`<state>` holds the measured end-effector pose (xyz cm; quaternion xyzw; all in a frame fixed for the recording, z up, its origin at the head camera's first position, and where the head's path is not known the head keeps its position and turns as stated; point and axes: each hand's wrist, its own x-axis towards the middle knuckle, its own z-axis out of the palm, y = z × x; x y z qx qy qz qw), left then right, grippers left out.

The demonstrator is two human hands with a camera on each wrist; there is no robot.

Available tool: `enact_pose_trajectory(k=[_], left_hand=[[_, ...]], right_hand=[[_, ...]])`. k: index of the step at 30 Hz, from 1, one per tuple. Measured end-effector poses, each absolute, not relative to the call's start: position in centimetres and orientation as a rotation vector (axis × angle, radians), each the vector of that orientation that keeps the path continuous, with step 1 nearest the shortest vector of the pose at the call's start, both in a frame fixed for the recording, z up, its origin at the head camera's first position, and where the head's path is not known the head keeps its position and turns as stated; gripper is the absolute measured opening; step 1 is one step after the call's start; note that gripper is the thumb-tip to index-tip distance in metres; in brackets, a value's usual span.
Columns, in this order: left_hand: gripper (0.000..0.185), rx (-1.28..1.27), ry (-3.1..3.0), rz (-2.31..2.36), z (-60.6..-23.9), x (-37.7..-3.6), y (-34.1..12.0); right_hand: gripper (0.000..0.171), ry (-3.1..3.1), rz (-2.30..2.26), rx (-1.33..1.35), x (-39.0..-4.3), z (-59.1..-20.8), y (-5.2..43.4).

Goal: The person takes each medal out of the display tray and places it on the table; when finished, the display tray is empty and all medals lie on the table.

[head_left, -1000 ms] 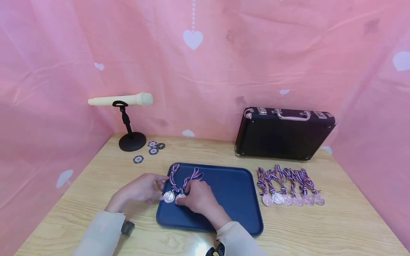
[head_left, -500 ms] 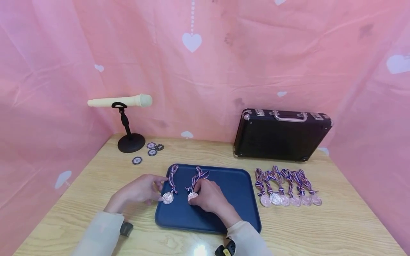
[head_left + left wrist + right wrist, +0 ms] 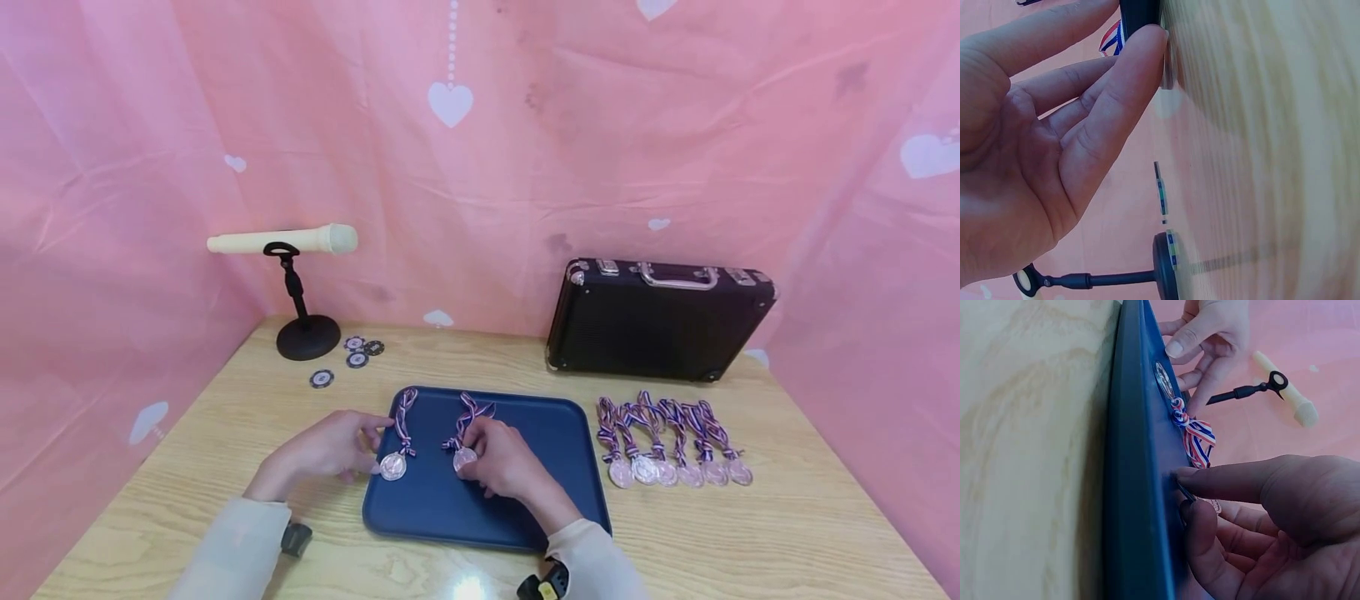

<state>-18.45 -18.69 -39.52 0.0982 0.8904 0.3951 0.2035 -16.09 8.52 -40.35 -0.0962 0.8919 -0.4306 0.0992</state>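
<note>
blue tray [image 3: 540, 500]: two medals | right hand [image 3: 504, 462] fingers pinch second medal [image 3: 464, 457] | left hand [image 3: 330, 446] fingers relaxed beside first medal [image 3: 392, 466]

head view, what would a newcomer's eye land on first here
Probably the blue tray at the table's near middle, where the right hand pinches one medal and the left hand touches another medal. Next, the row of medals right of the tray, before the black case.

Cream long sleeves [image 3: 225, 554], black wrist-worn cameras [image 3: 297, 537].

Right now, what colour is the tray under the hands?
Dark blue tray; the head view shows it best.
</note>
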Motion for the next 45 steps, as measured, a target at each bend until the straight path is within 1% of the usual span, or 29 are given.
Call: enact_pose_trajectory(k=[11, 17, 27, 45], left_hand=[[0.069, 0.272, 2.486, 1.092, -39.6, -18.5, -18.6], [0.069, 0.287, 2.481, 1.095, -39.6, -18.5, -18.5], [0.070, 0.309, 2.476, 1.110, -39.4, -18.4, -18.5], [0.070, 0.265, 2.484, 1.087, -39.3, -18.3, -18.5]], right_hand=[[0.018, 2.529, -1.291, -0.271, -16.7, -40.8, 9.7], [0.028, 2.470, -1.352, -0.236, -16.8, -40.8, 10.3], [0.038, 2.403, -1.500, -0.240, -16.4, -40.0, 12.1], [0.049, 2.285, -1.663, -0.173, -16.0, -38.8, 16.2]])
